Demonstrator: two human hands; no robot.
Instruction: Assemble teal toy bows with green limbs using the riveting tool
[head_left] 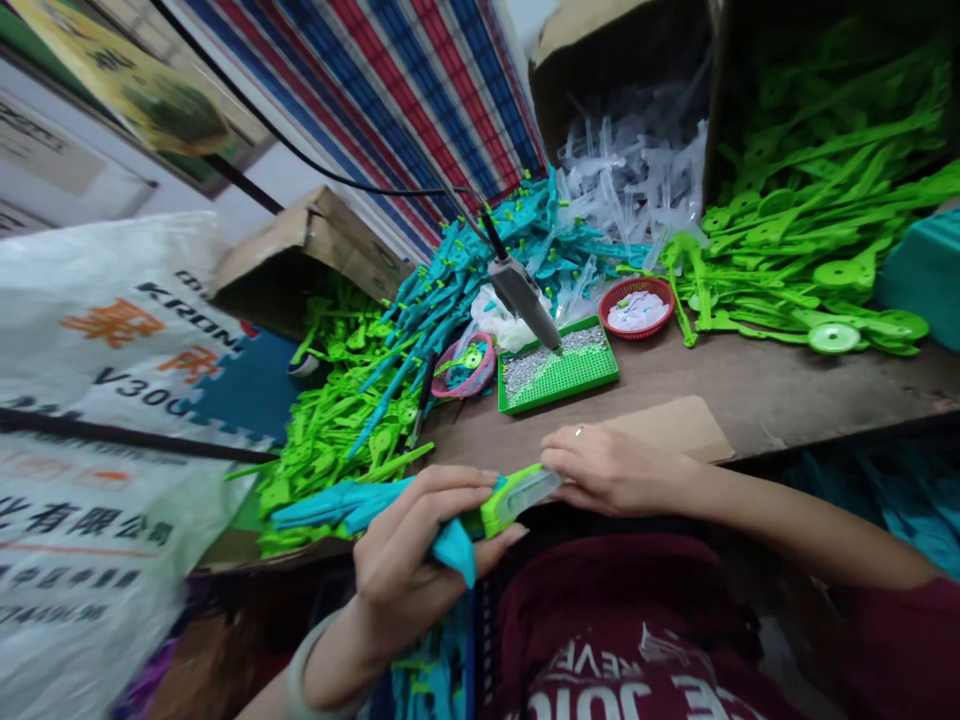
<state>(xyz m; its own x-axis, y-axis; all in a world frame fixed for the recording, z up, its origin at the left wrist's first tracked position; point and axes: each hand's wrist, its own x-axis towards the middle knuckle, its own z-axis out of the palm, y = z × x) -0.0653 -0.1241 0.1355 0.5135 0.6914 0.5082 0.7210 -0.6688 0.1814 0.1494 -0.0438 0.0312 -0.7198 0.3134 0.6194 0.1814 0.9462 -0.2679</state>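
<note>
My left hand (420,540), with a pale bracelet at the wrist, is wrapped round a blue and green plastic piece (454,550) near the table's front edge. The piece's long blue part points left, and a short blue part hangs below my fingers. At its green end sits a clear plastic part (529,490). My right hand (607,465), with a ring on one finger, pinches the far end of this clear part. Its fingertips are partly hidden.
A green tray (559,385) of small metal parts stands behind my hands, under a hanging electric screwdriver (521,300). Beside it are a pink basket (487,375) and a red basket (637,330). Green pieces (810,270) lie heaped right; blue ones (450,260) pile at back left.
</note>
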